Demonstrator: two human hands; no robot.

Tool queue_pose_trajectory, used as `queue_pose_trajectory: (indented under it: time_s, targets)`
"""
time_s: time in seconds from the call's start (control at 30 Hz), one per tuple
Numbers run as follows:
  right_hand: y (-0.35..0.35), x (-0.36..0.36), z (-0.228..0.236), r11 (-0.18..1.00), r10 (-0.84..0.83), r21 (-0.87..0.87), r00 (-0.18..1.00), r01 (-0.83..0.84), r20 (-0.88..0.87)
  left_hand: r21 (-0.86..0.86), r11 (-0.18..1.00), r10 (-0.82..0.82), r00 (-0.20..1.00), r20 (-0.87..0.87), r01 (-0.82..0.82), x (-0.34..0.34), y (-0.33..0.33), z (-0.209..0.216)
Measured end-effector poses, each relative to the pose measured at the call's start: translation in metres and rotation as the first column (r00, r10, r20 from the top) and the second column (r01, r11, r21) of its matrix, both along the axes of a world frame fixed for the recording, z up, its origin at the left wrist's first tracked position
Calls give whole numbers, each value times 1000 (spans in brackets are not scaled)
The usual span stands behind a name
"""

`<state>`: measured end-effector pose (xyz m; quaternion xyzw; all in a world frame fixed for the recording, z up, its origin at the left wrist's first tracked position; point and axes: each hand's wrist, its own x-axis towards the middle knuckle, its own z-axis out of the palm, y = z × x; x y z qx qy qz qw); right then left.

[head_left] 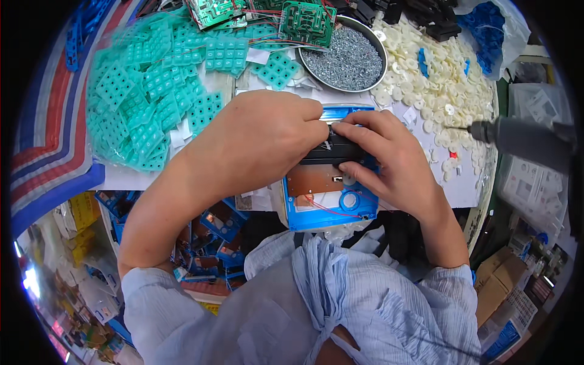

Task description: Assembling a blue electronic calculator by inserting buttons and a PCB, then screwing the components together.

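Note:
A blue plastic casing [316,219] lies in front of me at the table's near edge. Inside it are a brown circuit board [309,179], thin red wires and a round opening. Across the casing sits a black plastic part [331,152]. My right hand [395,155] grips this part, thumb on the near side and fingers on the far side. My left hand [267,125] is closed, its fingertips pinched together at the far edge of the black part, beside my right fingertips. Whatever is between those left fingers is hidden.
Green rubber keypads [149,91] are heaped at left, and green circuit boards [307,24] lie at the back. A round metal dish [347,58] holds small screws. Cream plastic discs [426,79] spread to the right, where a dark grey tool [523,140] juts in.

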<state>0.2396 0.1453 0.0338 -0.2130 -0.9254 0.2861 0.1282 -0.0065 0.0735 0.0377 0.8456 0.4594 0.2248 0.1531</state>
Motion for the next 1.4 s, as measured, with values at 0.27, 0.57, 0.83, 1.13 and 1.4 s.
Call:
queue_pose_trajectory:
  time_s: [0.27, 0.57, 0.83, 1.13, 1.4]
  targets:
    - [4, -3, 0, 1000, 16, -24, 1000, -16, -12, -68, 997, 16, 999, -34, -18, 0, 10, 5]
    - [6, -6, 4, 999, 42, -3, 999, -42, 34, -54, 998, -41, 992, -115, 35, 4, 16, 13]
    - [9, -5, 2, 999, 39, -18, 998, -39, 43, 36, 995, -82, 976, -199, 91, 9, 19, 18]
    - [3, -10, 7, 996, 64, 54, 995, -68, 72, -50, 995, 83, 995, -52, -86, 6, 8, 4]
    - [-2, -12, 8, 988, 58, 136, 991, -74, 118, -126, 980, 163, 983, 79, -152, 6, 1, 1]
